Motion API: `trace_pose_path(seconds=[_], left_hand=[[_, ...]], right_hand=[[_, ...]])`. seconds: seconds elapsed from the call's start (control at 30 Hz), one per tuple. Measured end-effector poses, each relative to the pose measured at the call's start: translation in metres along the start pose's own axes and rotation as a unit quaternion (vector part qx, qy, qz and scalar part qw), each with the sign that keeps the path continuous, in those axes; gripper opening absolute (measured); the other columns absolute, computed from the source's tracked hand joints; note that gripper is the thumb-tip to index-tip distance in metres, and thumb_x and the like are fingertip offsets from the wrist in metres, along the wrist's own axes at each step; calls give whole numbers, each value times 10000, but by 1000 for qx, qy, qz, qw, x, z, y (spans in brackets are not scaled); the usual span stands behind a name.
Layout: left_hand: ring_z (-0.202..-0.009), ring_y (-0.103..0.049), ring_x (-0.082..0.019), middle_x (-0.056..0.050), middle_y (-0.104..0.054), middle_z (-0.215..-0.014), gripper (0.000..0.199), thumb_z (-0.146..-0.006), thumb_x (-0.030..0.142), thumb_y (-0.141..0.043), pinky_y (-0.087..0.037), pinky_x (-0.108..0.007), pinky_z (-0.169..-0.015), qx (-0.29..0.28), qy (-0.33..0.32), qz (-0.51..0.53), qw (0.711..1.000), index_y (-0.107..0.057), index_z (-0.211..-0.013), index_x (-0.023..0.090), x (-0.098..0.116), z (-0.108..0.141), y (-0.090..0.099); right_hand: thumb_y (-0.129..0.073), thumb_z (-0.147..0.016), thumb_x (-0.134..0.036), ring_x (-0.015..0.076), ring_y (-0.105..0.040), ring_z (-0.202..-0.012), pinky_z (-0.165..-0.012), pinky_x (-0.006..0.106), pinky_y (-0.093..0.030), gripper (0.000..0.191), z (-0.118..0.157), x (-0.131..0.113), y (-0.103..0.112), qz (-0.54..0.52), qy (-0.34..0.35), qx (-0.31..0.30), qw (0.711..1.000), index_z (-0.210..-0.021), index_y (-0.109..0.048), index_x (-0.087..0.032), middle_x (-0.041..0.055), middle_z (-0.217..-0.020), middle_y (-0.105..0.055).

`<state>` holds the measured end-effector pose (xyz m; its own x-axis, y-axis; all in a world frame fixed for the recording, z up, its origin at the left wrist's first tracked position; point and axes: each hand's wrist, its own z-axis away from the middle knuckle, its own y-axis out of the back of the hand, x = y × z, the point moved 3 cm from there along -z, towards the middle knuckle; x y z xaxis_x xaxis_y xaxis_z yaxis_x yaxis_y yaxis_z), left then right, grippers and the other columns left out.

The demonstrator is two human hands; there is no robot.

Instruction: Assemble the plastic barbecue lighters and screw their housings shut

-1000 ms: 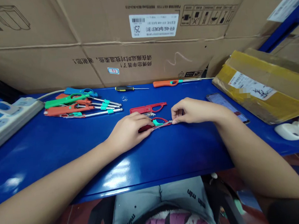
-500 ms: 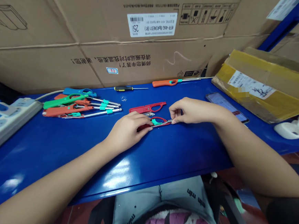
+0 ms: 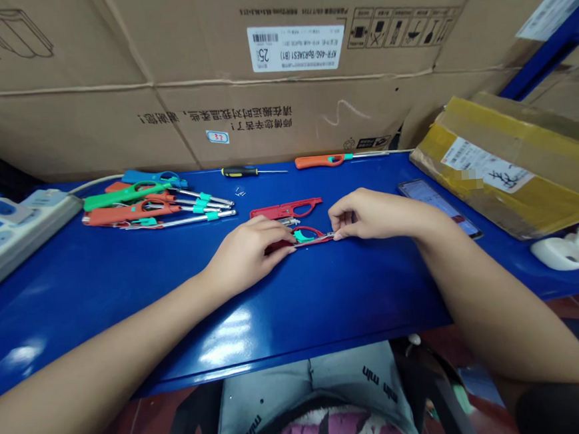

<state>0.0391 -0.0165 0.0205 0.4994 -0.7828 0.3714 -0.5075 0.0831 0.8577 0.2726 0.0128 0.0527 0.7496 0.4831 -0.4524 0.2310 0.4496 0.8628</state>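
On the blue table, an opened red lighter casing [image 3: 321,230] with a green trigger [image 3: 301,237] lies between my hands. My left hand [image 3: 252,250] is closed over its handle end and hides that part. The thumb and forefinger of my right hand [image 3: 362,214] pinch the front end, where a thin grey metal piece [image 3: 329,234] shows; the exact contact is too small to make out. Just behind lies the other red casing half [image 3: 274,211], with a small whitish part [image 3: 290,222] in the gap between.
Several stick lighters [image 3: 133,212] are piled at the left, near a white power strip [image 3: 29,221]. Small screws [image 3: 239,192], a screwdriver [image 3: 240,171] and an orange lighter [image 3: 315,162] lie behind. At right are a phone [image 3: 436,205] and a taped carton [image 3: 542,177].
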Motion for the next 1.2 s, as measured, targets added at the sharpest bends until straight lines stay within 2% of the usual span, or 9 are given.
trace_pose_path(seconds=[0.4, 0.73, 1.2], left_hand=[[-1029, -698, -238, -70, -773, -1058, 132, -966, 259, -636, -532, -388, -926, 0, -6, 11, 1000, -739, -1012, 190, -1, 0, -1], [-1030, -686, -233, -55, -768, -1053, 128, -972, 252, -636, -518, -377, -931, -6, -8, 15, 1000, -729, -1029, 185, -3, 0, -1], [-968, -670, -212, -47, -763, -1012, 137, -980, 260, -628, -512, -352, -900, -7, -7, 13, 1000, -725, -1033, 179, -3, -1, -1]], right_hand=[[-649, -843, -213, 143, -575, -696, -622, 258, -377, 62, 2, -1, -2, -20, 7, -20, 1000, -794, -680, -193, -3, -760, -676], [-547, -863, -158, 156, -602, -755, -672, 256, -399, 155, 6, -2, 3, 3, 28, -36, 999, -868, -697, -197, 19, -867, -714], [-633, -861, -221, 142, -593, -708, -630, 258, -368, 78, 2, -5, -2, -1, 11, -24, 1000, -800, -673, -195, 9, -806, -710]])
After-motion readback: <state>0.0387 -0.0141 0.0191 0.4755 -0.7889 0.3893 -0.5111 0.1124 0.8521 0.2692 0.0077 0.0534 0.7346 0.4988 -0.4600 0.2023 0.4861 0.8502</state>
